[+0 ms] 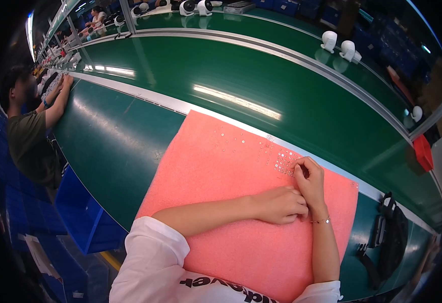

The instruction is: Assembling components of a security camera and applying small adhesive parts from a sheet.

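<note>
The right hand (309,179) rests on the pink foam mat (231,202) with its fingertips bent down and pinched narrow at the near edge of a patch of tiny clear round parts (283,162), touching or almost touching them; whether one part is actually gripped is too small to tell; the left hand (280,204) lies loosely curled on the mat just beside the right wrist, which wears a thin bracelet (321,220), and seems to hold nothing; more of the little parts lie scattered in thin rows farther up the mat (228,139), well apart from the fingers; the mat sits on the green bench (115,146), its far edge against a metal rail (170,103); a likely slip, as I judge it, is a sideways drag of the fingers knocking the tight patch out of order, since the parts look loose and light; another is one flicked off the mat's far edge onto the belt beyond; a neighbouring person (29,131) works at the left, white devices (338,44) stand beyond.
</note>
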Demonstrator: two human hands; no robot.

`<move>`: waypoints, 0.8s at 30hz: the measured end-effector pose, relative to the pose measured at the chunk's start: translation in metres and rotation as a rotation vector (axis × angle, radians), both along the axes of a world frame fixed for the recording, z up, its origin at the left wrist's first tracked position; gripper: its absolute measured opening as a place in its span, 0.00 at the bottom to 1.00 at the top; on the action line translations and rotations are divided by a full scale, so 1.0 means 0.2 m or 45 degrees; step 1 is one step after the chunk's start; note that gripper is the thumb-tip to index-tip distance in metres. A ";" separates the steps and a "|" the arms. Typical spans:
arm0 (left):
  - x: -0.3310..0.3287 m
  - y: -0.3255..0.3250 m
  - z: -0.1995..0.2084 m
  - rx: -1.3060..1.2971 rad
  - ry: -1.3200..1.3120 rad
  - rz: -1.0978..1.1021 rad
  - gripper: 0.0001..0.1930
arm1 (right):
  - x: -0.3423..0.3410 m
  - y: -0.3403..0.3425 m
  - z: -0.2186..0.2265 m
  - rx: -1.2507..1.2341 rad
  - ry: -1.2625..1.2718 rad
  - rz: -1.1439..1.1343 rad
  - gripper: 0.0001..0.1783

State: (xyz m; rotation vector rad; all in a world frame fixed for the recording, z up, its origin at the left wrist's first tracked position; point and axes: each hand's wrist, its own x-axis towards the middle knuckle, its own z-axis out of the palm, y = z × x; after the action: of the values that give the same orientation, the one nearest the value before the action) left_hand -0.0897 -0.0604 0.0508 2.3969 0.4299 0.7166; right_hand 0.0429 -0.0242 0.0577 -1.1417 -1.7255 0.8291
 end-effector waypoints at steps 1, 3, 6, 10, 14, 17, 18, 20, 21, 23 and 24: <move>0.00 0.00 0.00 -0.001 0.005 0.004 0.06 | 0.00 0.00 0.00 -0.002 0.001 0.000 0.02; 0.00 0.00 0.00 -0.001 0.011 0.008 0.06 | 0.00 0.00 -0.01 -0.004 0.003 -0.004 0.02; 0.00 0.00 0.00 -0.007 0.011 0.005 0.06 | 0.00 0.00 -0.01 0.000 -0.003 -0.016 0.02; 0.00 0.00 -0.01 0.004 0.002 0.005 0.06 | 0.00 0.00 0.00 0.020 -0.014 -0.024 0.02; 0.00 0.00 -0.01 -0.006 0.022 0.009 0.06 | 0.01 0.01 -0.01 0.031 -0.022 -0.026 0.02; 0.00 0.00 -0.01 0.002 0.020 0.011 0.06 | 0.02 0.01 -0.03 0.060 0.010 -0.023 0.02; 0.00 0.00 -0.01 0.001 0.021 0.011 0.06 | 0.02 0.01 -0.03 0.046 0.018 -0.016 0.02; 0.00 0.00 0.00 0.000 -0.004 0.004 0.06 | 0.01 0.01 -0.03 0.033 0.027 -0.006 0.03; 0.00 0.00 0.00 0.000 -0.003 0.005 0.06 | 0.01 0.01 -0.03 0.034 0.039 -0.002 0.03; 0.00 0.00 0.00 -0.010 -0.011 -0.001 0.06 | 0.01 0.01 -0.03 0.035 0.051 0.001 0.03; 0.00 0.00 0.01 -0.010 -0.011 -0.001 0.06 | 0.01 0.00 -0.03 0.028 0.056 0.000 0.02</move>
State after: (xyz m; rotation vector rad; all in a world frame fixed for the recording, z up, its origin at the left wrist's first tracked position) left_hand -0.0892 -0.0600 0.0525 2.3857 0.4272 0.7236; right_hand 0.0446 -0.0235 0.0525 -1.1014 -1.6948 0.8278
